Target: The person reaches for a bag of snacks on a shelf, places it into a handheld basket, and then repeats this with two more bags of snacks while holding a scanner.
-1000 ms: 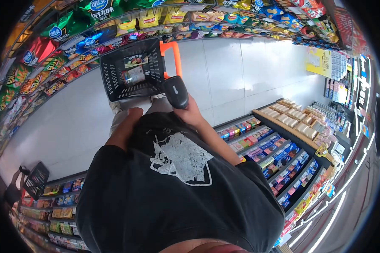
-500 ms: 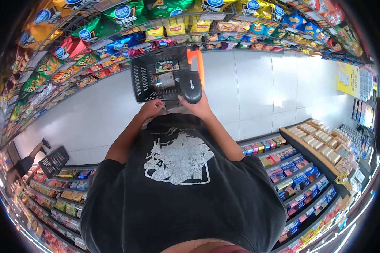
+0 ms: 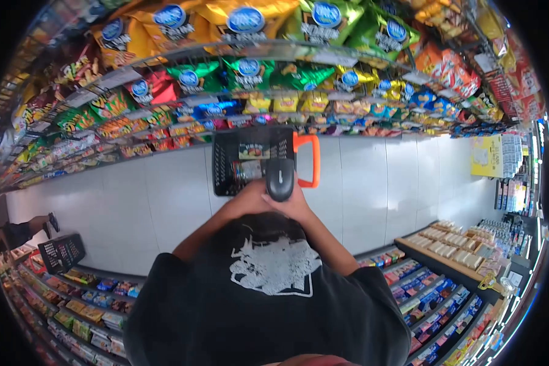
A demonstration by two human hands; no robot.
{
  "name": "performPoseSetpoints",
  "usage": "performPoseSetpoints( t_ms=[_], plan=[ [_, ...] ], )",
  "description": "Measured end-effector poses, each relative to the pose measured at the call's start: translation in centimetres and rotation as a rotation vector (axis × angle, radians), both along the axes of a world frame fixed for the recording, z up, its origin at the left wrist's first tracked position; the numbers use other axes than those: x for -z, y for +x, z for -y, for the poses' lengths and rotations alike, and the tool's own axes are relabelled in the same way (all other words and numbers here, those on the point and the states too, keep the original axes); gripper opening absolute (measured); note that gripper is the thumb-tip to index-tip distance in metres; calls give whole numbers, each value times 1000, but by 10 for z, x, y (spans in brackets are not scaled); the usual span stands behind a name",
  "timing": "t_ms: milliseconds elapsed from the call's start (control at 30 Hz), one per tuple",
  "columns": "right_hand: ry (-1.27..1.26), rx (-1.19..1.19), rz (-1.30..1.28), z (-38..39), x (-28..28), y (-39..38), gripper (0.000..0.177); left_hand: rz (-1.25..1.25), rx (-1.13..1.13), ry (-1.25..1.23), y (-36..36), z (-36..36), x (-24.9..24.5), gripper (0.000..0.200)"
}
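A black rounded device stands upright in front of my chest. My right hand is wrapped round its lower right side. Against its left side is my left hand, its fingers mostly hidden. Just beyond both hands is a black basket with an orange handle standing out to its right. Inside the basket lie a dark green package and a multicoloured packet.
Shelves of snack bags curve across the far side. Low shelves of boxed goods stand at the near right, beside a wooden-edged display. At the left are another person's leg and a second black basket.
My left hand has moved right, from the basket's near edge to the black device. The view has shifted, and the basket appears lower and further right, with more of its orange handle showing.
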State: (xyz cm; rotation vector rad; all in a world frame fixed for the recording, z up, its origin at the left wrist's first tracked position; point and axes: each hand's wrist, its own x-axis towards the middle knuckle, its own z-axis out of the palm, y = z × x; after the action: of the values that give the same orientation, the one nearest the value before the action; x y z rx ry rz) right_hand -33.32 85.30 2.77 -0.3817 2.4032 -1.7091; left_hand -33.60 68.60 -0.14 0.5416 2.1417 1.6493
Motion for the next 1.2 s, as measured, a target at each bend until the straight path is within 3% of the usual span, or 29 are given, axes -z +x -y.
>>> performPoseSetpoints(
  t_ms=[100,233,300,367,433,500,567,633,700,733,767,900,1200],
  plan=[
    [116,-125,-57,24,-36,-21,70,-156,-6,-8,-4,34,-25,36],
    [168,-234,-177,52,-61,-32,57,16,-165,430,12,63,-18,33],
    [139,-281,-306,65,-75,-37,55,221,-218,536,22,77,-16,29],
    [161,-382,-293,68,-89,-51,45,393,-322,634,24,87,-46,18],
    [290,-438,-295,61,-104,-74,30,276,-393,578,23,97,-62,14],
    [299,-250,-614,56,-112,-108,25,279,-472,536,31,112,-56,11],
    [165,55,-702,49,-139,-148,24,172,-537,561,34,122,-62,16],
    [109,282,-692,30,-150,-202,33,100,-569,575,36,128,-72,19],
    [405,476,-1054,14,-172,-252,49,42,-584,552,36,129,-79,21],
    [438,537,-980,13,-184,-263,67,49,-575,561,38,128,-82,21],
    [570,604,-1157,2,-175,-295,85,55,-567,571,40,125,-84,21],
    [681,603,-807,15,-191,-305,105,27,-573,561,47,106,-82,21],
    [664,691,-638,10,-190,-302,113,94,-576,485,41,72,-87,19]
  ],
)
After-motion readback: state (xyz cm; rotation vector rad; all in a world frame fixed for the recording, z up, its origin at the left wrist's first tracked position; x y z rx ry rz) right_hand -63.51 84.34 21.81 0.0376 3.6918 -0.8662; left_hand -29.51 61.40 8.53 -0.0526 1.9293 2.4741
